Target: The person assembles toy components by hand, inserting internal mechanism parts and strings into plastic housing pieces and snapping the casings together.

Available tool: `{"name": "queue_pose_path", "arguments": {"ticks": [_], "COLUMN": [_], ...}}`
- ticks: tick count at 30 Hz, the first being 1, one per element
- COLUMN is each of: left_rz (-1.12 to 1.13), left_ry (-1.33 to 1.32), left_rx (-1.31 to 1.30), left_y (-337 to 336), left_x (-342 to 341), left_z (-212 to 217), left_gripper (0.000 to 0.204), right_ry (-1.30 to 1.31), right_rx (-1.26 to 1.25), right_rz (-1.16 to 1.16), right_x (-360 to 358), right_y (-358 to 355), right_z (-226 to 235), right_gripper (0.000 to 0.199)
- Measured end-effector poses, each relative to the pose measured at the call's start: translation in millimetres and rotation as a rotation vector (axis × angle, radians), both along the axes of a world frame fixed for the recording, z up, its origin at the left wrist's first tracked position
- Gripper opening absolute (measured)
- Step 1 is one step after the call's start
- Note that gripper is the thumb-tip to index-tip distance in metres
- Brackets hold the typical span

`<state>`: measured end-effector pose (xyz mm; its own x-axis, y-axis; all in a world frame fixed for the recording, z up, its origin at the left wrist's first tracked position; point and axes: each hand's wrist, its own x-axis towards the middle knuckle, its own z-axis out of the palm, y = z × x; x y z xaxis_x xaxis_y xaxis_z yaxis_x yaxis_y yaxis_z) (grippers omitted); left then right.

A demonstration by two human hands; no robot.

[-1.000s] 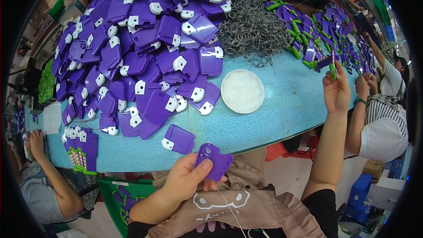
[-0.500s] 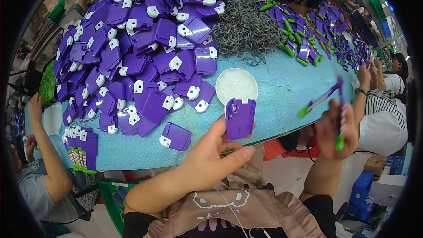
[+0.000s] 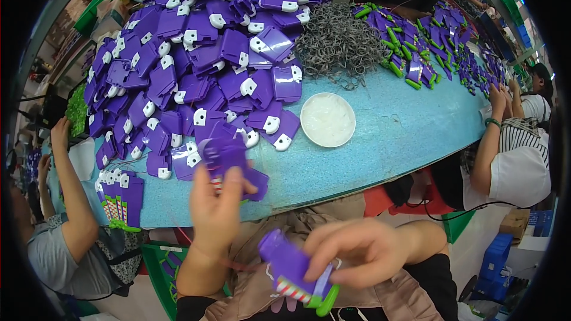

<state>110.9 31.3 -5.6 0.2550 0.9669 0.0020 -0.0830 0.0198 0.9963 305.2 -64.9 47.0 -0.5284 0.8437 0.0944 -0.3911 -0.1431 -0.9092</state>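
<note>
across the blue table (image 3: 410,125) spreads a heap of purple cases (image 3: 237,46); well apart, the left hand (image 3: 217,205) pinches a blurred purple piece (image 3: 225,153) in front of the heap while the right hand (image 3: 360,251) grips a purple part (image 3: 284,254) off the table's near edge. a light, steady pinch on flat faces, clear of the green end (image 3: 327,302), seems best.

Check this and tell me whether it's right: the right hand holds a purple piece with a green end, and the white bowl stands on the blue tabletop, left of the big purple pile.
Not quite: in the head view, the white bowl stands right of the big purple pile. It is on the blue tabletop, and the right hand holds a purple piece with a green end.
</note>
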Motion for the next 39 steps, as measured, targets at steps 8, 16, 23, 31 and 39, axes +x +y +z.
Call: {"name": "queue_pose_path", "arguments": {"ticks": [8,16,23,31,39], "left_rz": [0.008,-0.787,-1.342,-1.082,-0.697], "left_ry": [-0.473,-0.402,-0.613,-0.308,0.093], "left_rx": [-0.29,-0.723,-0.903,0.006,-0.159], "left_y": [-23.1,-36.2,-41.4,-38.5,-31.7], "left_x": [-61.3,-43.3,-23.5,-19.6,-14.1], "left_z": [-8.3,15.8,15.8,5.7,9.6], "left_gripper": [0.031,0.032,0.033,0.028,0.022], "right_ry": [-0.741,-1.146,-0.564,-1.08,-0.488], "right_rx": [0.203,0.591,0.87,0.711,0.62], "right_rz": [-1.391,-1.082,-0.331,-0.823,-0.712], "right_x": [148.0,62.9,-38.9,-7.3,-18.1], "right_y": [21.2,15.7,32.8,62.5,40.3], "right_z": [-65.6,-55.0,-52.0,-50.8,-51.8], "right_gripper": [0.03,0.033,0.031,0.015,0.022]}}
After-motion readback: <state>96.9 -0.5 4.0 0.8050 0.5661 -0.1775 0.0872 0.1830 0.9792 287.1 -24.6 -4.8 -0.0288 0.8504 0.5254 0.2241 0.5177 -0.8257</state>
